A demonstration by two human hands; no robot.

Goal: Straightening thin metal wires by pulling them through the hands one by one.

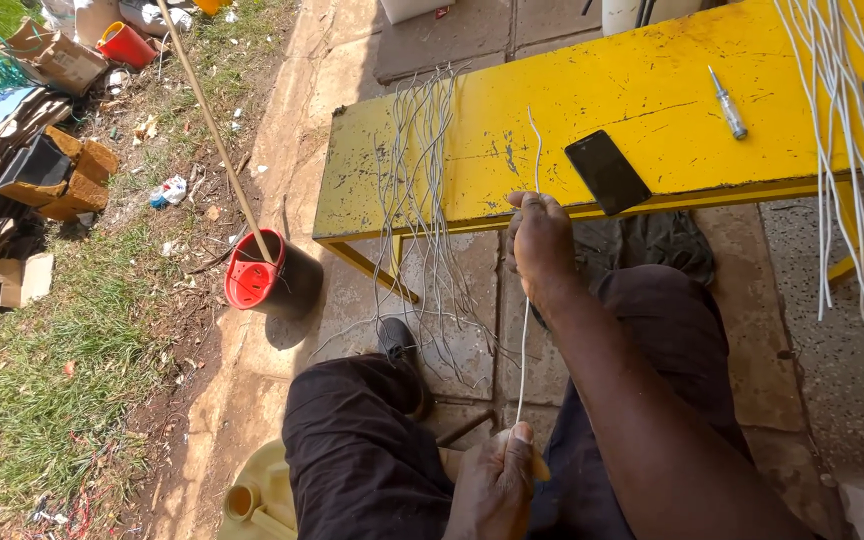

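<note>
A thin white wire runs taut between my two hands, and its free end curls up over the yellow bench. My right hand pinches the wire near the bench's front edge. My left hand grips the wire's lower end near my lap, together with a small pale tool or handle that is mostly hidden. A bundle of similar grey-white wires hangs over the bench's left part. A second bundle of wires drapes over the right end.
A black phone and a screwdriver lie on the bench. A dark bucket with a red lid holds a long stick on the paving. Cardboard boxes and litter lie on the grass at left. A yellow plastic container sits by my left knee.
</note>
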